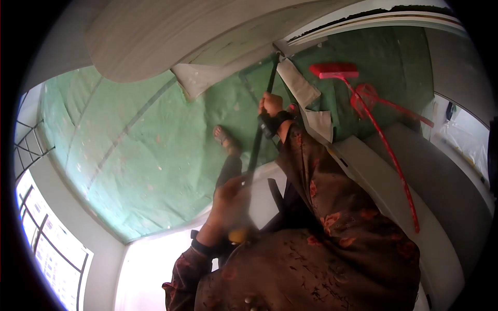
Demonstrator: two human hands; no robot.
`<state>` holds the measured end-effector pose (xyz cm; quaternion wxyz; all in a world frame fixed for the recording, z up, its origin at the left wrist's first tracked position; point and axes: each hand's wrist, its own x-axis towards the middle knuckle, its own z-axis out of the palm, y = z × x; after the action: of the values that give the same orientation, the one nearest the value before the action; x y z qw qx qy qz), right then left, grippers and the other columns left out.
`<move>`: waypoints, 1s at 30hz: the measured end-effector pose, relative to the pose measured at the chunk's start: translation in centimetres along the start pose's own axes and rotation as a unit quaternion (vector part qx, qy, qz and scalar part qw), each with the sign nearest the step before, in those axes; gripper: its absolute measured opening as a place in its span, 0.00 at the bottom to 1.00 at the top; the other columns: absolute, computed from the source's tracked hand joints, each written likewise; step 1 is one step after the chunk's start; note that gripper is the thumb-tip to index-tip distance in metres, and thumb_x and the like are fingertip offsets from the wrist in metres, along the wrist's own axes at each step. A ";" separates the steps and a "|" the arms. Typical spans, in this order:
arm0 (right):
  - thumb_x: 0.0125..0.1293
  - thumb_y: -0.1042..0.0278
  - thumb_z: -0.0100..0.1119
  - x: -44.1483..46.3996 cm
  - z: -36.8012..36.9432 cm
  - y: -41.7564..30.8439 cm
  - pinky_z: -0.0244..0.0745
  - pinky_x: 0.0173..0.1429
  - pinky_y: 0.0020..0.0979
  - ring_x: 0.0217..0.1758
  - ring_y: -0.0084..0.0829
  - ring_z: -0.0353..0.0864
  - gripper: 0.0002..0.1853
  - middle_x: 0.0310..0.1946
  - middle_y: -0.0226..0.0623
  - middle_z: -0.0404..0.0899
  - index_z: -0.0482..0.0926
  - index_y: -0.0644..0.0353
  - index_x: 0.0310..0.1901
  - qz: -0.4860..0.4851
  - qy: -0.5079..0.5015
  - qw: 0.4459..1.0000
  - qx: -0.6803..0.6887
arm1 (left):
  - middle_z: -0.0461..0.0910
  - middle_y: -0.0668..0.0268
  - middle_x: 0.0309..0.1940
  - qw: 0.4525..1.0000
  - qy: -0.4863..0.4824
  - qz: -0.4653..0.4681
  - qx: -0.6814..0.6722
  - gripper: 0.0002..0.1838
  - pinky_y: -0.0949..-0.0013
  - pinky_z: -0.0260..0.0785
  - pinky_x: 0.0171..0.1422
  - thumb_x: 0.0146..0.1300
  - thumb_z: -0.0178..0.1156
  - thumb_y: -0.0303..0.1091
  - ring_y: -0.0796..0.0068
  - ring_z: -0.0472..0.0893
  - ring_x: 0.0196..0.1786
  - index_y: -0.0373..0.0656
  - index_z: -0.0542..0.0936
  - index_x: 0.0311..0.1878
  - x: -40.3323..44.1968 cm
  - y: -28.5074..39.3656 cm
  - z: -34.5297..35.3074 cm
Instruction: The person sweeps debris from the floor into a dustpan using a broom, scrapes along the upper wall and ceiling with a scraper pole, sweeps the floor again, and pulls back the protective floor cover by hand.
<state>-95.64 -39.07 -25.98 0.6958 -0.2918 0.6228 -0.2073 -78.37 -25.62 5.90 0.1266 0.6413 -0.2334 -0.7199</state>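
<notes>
A long black pole [254, 155] runs from near my body up to the foot of the wall. My right hand [270, 104] is closed around its upper part, a dark band on the wrist. Lower down, my left hand [228, 199] wraps the same pole; that area is blurred. A yellow piece [237, 236] shows just below the left hand. The pole's far end [278, 54] touches or nearly touches the floor by the wall corner; what is fitted there is too small to make out. Beside it lies a pale flat strip [298, 83].
Green sheeting [150, 140] covers the floor, with my sandalled foot [222, 136] on it. A red broom [381, 127] and a red round item [365, 98] lie to the right. Pale boards [399, 192] are at lower right. A rounded panel [155, 41] overhangs the top left.
</notes>
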 end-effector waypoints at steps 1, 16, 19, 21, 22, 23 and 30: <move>0.58 0.67 0.49 -2.0 1.8 -1.2 0.68 0.19 0.34 0.13 0.29 0.72 0.10 0.11 0.31 0.70 0.69 0.56 0.20 0.031 0.014 0.997 0.068 | 0.79 0.58 0.42 0.999 0.019 -0.029 -0.025 0.23 0.74 0.68 0.49 0.60 0.53 0.32 0.77 0.76 0.43 0.29 0.70 0.56 -0.5 -0.9 -0.1; 0.63 0.63 0.45 -6.1 4.8 -2.4 0.61 0.16 0.32 0.12 0.30 0.65 0.15 0.13 0.34 0.66 0.66 0.59 0.21 0.149 0.068 0.958 0.236 | 0.80 0.61 0.39 0.991 0.041 0.111 0.058 0.23 0.75 0.68 0.48 0.58 0.54 0.30 0.80 0.76 0.41 0.31 0.71 0.56 -4.5 -2.9 0.1; 0.62 0.64 0.45 -3.9 2.5 -2.5 0.60 0.14 0.33 0.10 0.30 0.63 0.14 0.13 0.34 0.65 0.66 0.60 0.21 0.152 0.106 0.947 0.263 | 0.80 0.60 0.40 0.999 0.037 0.008 -0.002 0.22 0.76 0.68 0.48 0.59 0.52 0.30 0.80 0.76 0.41 0.30 0.70 0.57 -2.0 -1.4 0.7; 0.62 0.64 0.44 -3.6 2.4 -1.5 0.60 0.14 0.34 0.10 0.30 0.63 0.14 0.13 0.35 0.65 0.66 0.59 0.21 0.165 0.116 0.944 0.263 | 0.79 0.60 0.36 0.986 -0.014 -0.031 -0.165 0.23 0.74 0.70 0.43 0.62 0.50 0.31 0.77 0.78 0.37 0.31 0.66 0.60 -1.1 -2.1 0.5; 0.62 0.64 0.45 -3.7 2.6 -0.4 0.59 0.14 0.34 0.10 0.29 0.64 0.13 0.13 0.34 0.65 0.66 0.59 0.21 0.120 0.099 0.966 0.209 | 0.79 0.60 0.36 0.986 -0.014 -0.032 -0.163 0.23 0.74 0.70 0.43 0.62 0.50 0.31 0.77 0.78 0.37 0.31 0.66 0.60 -1.0 -3.9 0.3; 0.62 0.65 0.45 -4.0 3.0 0.2 0.59 0.13 0.34 0.10 0.29 0.64 0.12 0.13 0.34 0.65 0.66 0.59 0.22 0.075 0.083 0.982 0.154 | 0.78 0.61 0.34 0.990 -0.025 -0.019 -0.135 0.24 0.75 0.71 0.38 0.63 0.49 0.31 0.76 0.78 0.33 0.32 0.64 0.61 -1.4 -6.6 -0.1; 0.63 0.65 0.45 -3.0 2.6 -0.1 0.60 0.14 0.33 0.11 0.30 0.65 0.12 0.14 0.34 0.67 0.68 0.61 0.24 0.131 0.164 0.947 0.243 | 0.76 0.62 0.31 0.976 -0.066 -0.064 -0.199 0.26 0.76 0.71 0.27 0.66 0.48 0.33 0.77 0.77 0.22 0.33 0.59 0.64 0.0 -4.5 0.6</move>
<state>-93.49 -36.80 -23.55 0.6545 0.0085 0.6921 -0.3041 -78.41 -21.63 3.72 0.1893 0.5678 -0.0515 -0.7995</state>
